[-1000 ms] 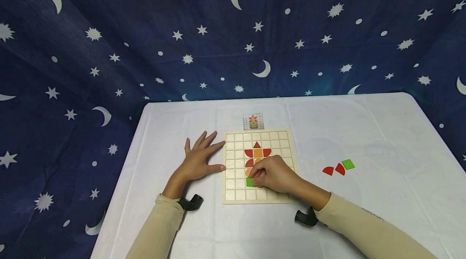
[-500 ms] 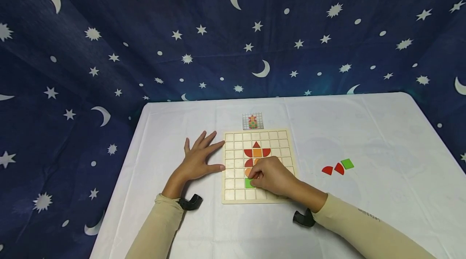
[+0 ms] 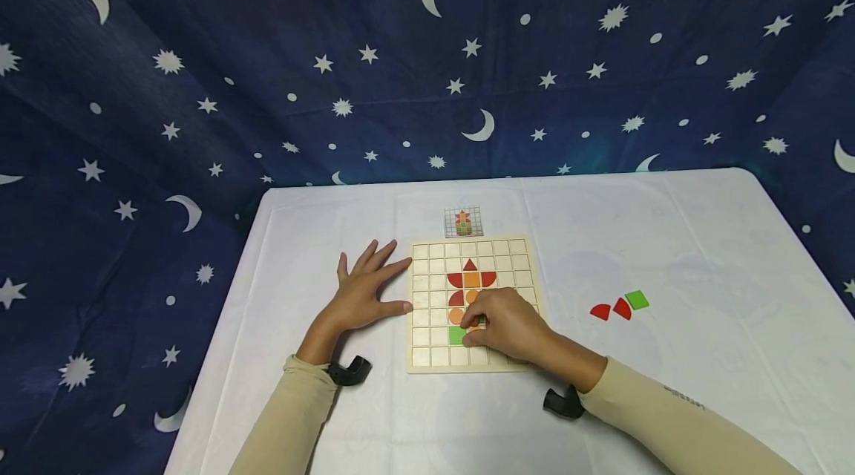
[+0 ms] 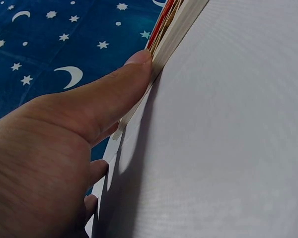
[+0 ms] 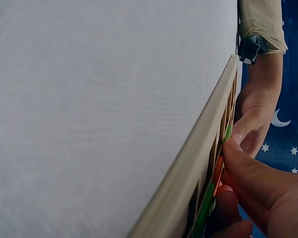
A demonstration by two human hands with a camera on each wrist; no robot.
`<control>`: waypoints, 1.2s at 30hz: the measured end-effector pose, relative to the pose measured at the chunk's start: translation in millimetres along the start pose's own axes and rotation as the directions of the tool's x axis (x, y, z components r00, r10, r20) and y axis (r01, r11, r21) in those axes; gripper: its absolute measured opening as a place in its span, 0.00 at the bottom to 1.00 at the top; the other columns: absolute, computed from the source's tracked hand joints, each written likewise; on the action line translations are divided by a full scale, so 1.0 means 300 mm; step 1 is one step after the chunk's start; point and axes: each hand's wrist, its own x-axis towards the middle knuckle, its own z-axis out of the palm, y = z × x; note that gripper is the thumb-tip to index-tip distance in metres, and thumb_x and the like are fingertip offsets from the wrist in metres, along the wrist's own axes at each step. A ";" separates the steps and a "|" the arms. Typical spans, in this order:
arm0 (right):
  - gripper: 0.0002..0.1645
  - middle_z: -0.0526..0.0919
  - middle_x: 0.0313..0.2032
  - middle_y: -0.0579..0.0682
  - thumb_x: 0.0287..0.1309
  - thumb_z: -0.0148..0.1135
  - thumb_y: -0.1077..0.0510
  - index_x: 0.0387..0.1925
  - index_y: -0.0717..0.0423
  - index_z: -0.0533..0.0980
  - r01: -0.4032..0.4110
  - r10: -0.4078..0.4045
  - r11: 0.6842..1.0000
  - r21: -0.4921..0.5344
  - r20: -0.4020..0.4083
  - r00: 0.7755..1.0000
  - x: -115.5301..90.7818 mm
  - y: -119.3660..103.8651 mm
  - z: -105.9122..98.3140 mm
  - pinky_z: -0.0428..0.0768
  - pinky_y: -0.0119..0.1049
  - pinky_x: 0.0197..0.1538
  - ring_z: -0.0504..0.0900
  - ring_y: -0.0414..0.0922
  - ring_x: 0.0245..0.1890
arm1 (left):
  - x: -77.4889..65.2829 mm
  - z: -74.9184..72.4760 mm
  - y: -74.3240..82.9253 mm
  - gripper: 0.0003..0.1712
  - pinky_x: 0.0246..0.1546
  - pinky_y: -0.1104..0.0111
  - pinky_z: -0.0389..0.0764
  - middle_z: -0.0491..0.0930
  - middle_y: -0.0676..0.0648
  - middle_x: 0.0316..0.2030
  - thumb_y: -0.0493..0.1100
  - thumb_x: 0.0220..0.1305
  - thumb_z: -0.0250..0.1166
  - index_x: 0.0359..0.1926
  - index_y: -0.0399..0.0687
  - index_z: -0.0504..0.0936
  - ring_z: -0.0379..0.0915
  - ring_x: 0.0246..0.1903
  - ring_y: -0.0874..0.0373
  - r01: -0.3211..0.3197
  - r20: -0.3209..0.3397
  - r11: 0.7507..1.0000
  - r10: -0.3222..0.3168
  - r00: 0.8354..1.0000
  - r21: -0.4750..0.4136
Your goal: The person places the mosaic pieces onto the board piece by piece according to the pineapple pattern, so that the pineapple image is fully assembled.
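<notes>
A light wooden grid board (image 3: 430,356) lies on the table. My left hand (image 3: 361,298) rests flat at its left side, fingers spread, with the thumb and forefinger touching the edge. Over the lower middle of the board is my right hand (image 3: 508,323), thumb and fingertips bent but apart. A green square (image 3: 457,335) sits in a cell just left of those fingertips. In the right wrist view the thumb touches the row of pieces, near an orange piece (image 5: 218,171). Upward on the board are an orange circle (image 3: 456,316), an orange square (image 3: 471,280) and a red triangle (image 3: 470,265). My right hand hides other pieces.
A small pattern card (image 3: 463,222) lies behind the board. To the right, two red quarter-circle pieces (image 3: 600,312) and a loose green square (image 3: 637,300) lie on the white tablecloth (image 3: 695,371). A dark blue star-and-moon curtain (image 3: 374,22) hangs behind and at the sides.
The green square now lies flat in its cell, and my right fingertips have drawn slightly right off it and parted. My left hand has stayed in place.
</notes>
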 end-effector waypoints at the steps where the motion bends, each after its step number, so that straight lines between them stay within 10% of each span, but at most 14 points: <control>1: 0.11 0.78 0.23 0.32 0.38 0.86 0.53 0.25 0.42 0.87 0.000 0.000 1.000 -0.002 -0.001 1.000 0.000 -0.001 0.000 0.72 0.26 0.28 0.69 0.30 0.23 | 0.000 -0.001 0.001 0.49 0.69 0.29 0.22 0.51 0.50 0.81 0.70 0.53 0.73 0.74 0.65 0.70 0.35 0.82 0.43 0.001 0.001 1.000 -0.001 1.000 0.000; 17: 0.10 0.84 0.28 0.33 0.43 0.84 0.52 0.28 0.42 0.89 -0.042 0.042 0.996 0.073 0.001 0.999 -0.006 0.008 -0.029 0.75 0.27 0.33 0.77 0.33 0.29 | -0.003 -0.005 0.001 0.48 0.69 0.28 0.23 0.52 0.49 0.81 0.68 0.54 0.73 0.74 0.63 0.70 0.36 0.82 0.42 -0.009 0.004 1.000 0.009 1.000 -0.005; 36: 0.07 0.86 0.35 0.36 0.55 0.78 0.54 0.37 0.44 0.90 -0.078 0.068 0.995 -0.059 -0.158 0.985 -0.195 0.237 -0.322 0.76 0.29 0.32 0.75 0.31 0.26 | -0.004 -0.004 0.000 0.48 0.69 0.29 0.24 0.52 0.50 0.81 0.68 0.54 0.73 0.74 0.63 0.70 0.36 0.82 0.43 -0.003 0.005 1.000 0.003 1.000 0.004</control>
